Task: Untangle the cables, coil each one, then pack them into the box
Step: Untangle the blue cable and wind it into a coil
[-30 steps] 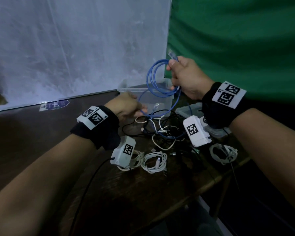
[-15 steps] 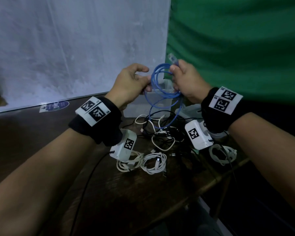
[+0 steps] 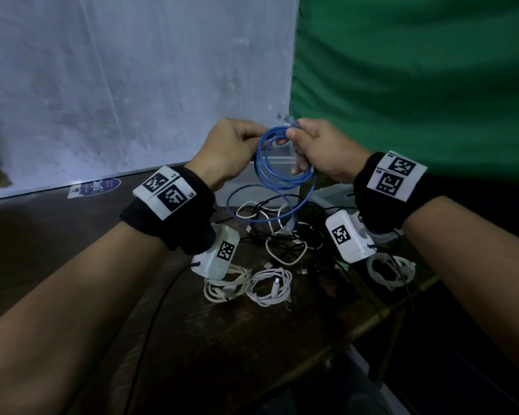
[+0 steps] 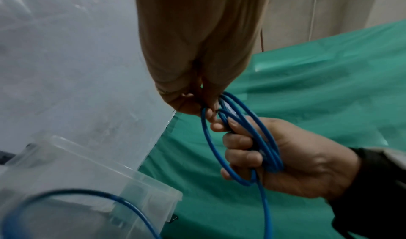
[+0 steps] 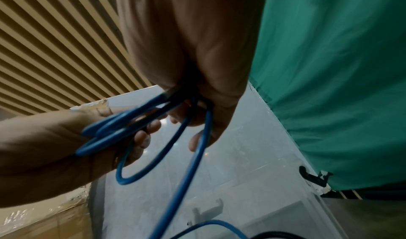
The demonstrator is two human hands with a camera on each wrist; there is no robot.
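Note:
A blue network cable (image 3: 282,178) hangs in loops between my two hands, above the clear plastic box (image 3: 282,166). My right hand (image 3: 315,148) grips the bundled loops (image 4: 268,149), its clear plug (image 3: 283,116) sticking up past the thumb. My left hand (image 3: 231,148) pinches one strand at the top of the coil (image 4: 205,110). The free tail (image 3: 252,217) drops to the table and curls into a tangle of black and white cables (image 3: 282,235). In the right wrist view the loops (image 5: 114,131) cross my left palm.
Two coiled white cables (image 3: 226,284) (image 3: 270,284) lie near the front of the dark wooden table (image 3: 72,241); a third (image 3: 391,269) sits near the right edge. The box lid (image 3: 333,196) lies right of the box. A white panel and a green cloth stand behind.
My left hand rose from the table pile to the coil and took hold of a strand. Both hands have drawn a little closer together; another loop has been added.

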